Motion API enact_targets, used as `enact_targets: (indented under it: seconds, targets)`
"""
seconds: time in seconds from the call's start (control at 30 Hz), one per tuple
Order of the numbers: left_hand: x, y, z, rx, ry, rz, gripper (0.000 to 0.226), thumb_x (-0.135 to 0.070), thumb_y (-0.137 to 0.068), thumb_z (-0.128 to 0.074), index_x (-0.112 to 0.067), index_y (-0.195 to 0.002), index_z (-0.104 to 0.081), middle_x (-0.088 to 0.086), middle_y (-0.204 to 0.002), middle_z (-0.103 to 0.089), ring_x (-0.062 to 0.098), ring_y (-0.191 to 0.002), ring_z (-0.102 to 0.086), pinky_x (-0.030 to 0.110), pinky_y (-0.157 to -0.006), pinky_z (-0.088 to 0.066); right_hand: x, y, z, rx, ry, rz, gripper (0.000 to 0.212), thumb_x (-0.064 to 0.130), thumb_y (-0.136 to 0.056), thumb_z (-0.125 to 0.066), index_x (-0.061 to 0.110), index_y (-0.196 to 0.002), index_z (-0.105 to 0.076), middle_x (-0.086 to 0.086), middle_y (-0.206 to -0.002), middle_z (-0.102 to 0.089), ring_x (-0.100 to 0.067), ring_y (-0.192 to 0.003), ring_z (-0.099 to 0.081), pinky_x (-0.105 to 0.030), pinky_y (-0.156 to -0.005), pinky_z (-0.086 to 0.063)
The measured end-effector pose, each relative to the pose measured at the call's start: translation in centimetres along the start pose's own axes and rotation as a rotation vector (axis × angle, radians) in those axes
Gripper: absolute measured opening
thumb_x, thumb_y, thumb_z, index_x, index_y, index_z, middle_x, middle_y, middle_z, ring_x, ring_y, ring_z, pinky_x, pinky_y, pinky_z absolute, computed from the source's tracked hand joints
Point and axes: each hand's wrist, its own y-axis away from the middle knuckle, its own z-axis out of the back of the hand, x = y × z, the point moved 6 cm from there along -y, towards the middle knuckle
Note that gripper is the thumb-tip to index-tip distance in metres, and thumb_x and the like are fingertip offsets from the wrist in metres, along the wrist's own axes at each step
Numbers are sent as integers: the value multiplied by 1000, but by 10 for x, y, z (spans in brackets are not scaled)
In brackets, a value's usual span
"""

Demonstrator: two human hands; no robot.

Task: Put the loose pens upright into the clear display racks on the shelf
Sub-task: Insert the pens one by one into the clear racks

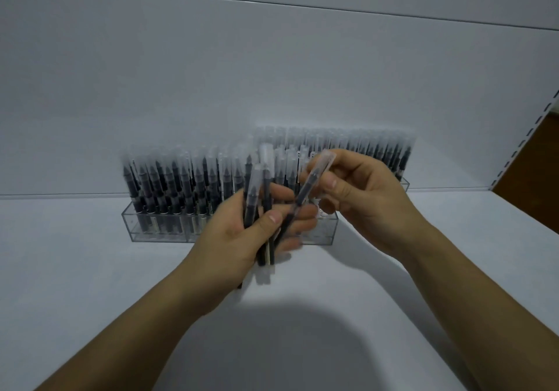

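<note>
My left hand (pixel 242 233) grips a bunch of black pens with clear caps (pixel 266 197), held upright in front of the front rack. My right hand (pixel 360 197) pinches one tilted pen (pixel 311 185) near its capped end, its lower end still among the fingers of my left hand. The front clear rack (pixel 157 224) stands on the white shelf and is packed with upright pens on its left side; my hands hide its right part. A second rack (pixel 403 183) behind it, to the right, is filled with upright pens.
The white shelf board (pixel 75 269) stretches wide on both sides of the racks. A white back panel (pixel 272 73) rises behind them. A perforated shelf upright (pixel 526 136) and a brown surface lie at the far right.
</note>
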Motion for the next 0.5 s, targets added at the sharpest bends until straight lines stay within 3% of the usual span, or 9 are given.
enact_targets:
  seconds: [0.07, 0.13, 0.2, 0.23, 0.33, 0.43, 0.5]
  targets:
    - [-5, -1, 14, -127, -247, -136, 25, -1, -104, -44, -15, -120, -58, -8, -110, -76, 9, -106, -71, 25, -87, -58, 6, -1, 6, -61, -131, 5, 14, 15, -92, -65, 7, -104, -64, -7, -99, -76, -14, -75, -66, -24, -60, -49]
    - [-10, -1, 21, -160, -581, -254, 31, -6, -102, -51, -30, -120, -58, -14, -100, -76, 7, -94, -72, 20, -85, -53, 12, -1, 18, -157, -236, 23, 13, 14, -90, -61, 9, -102, -64, -10, -98, -77, -15, -73, -68, -22, -58, -52]
    - [-10, 1, 15, -90, -836, -301, 44, -2, -95, -56, -33, -127, -57, -19, -71, -66, 0, -61, -61, 8, -63, -42, 16, -2, 30, -255, -280, 45, 11, 14, -91, -60, 10, -101, -62, -9, -94, -77, -13, -69, -68, -20, -58, -54]
    - [-9, 2, 10, -42, -918, -320, 49, 3, -92, -58, -25, -132, -57, -22, -63, -58, -5, -58, -56, 5, -56, -38, 18, -2, 36, -302, -285, 53, 11, 15, -91, -61, 10, -100, -61, -8, -91, -77, -12, -66, -67, -20, -58, -54]
    - [-3, 3, -1, 85, -1091, -308, 64, 5, -89, -59, -24, -144, -49, -35, -87, -50, -21, -81, -51, 0, -69, -38, 18, -1, 48, -420, -242, 68, 13, 17, -88, -66, 13, -99, -60, -7, -83, -75, -11, -59, -63, -19, -59, -55]
    - [1, 1, 3, 84, -1199, -260, 73, 0, -91, -56, -34, -152, -35, -13, -112, -66, 0, -87, -50, 6, -72, -38, 18, 1, 52, -485, -154, 83, 21, 20, -86, -71, 18, -103, -60, -7, -80, -74, -12, -57, -63, -21, -56, -54]
    - [2, 2, 2, 78, -1253, -241, 75, -2, -93, -53, -38, -154, -29, -7, -129, -63, 9, -98, -52, 10, -77, -38, 17, 2, 53, -516, -99, 96, 28, 23, -83, -73, 20, -108, -61, -5, -79, -75, -15, -63, -67, -24, -59, -56]
